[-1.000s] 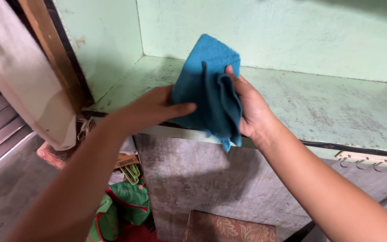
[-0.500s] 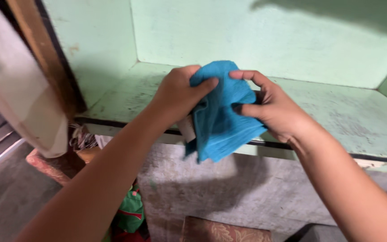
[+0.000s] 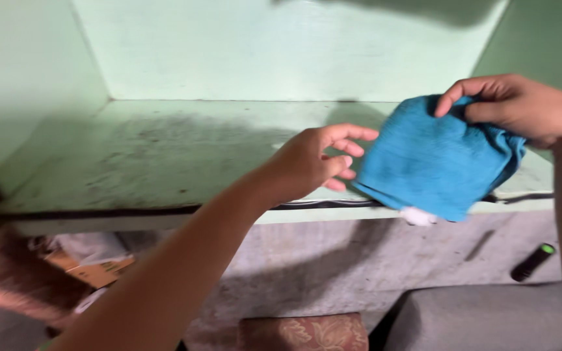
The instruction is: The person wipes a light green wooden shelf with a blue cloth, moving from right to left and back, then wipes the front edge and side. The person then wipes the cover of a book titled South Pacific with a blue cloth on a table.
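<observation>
Cloth passes to one hand
My left hand [image 3: 313,162] has let go, fingers loosely spread; my right hand [image 3: 521,107] alone pinches the blue cloth [image 3: 434,159] above the green shelf [image 3: 164,156].

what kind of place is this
Likely a storage corner of a lived-in home: a worn, scuffed pale green shelf set in a painted niche, a rough concrete wall below, and a patterned cushion on the floor.

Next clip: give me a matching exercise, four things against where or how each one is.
Things:
1. blue cloth
2. left hand
3. right hand
4. black cylinder

States:
A. lying low at the right, below the shelf
B. pinching the cloth's top edge
C. open, fingers spread beside the cloth
D. hanging over the shelf's front edge

Pairs: 1-D, 2-C, 3-B, 4-A
</observation>
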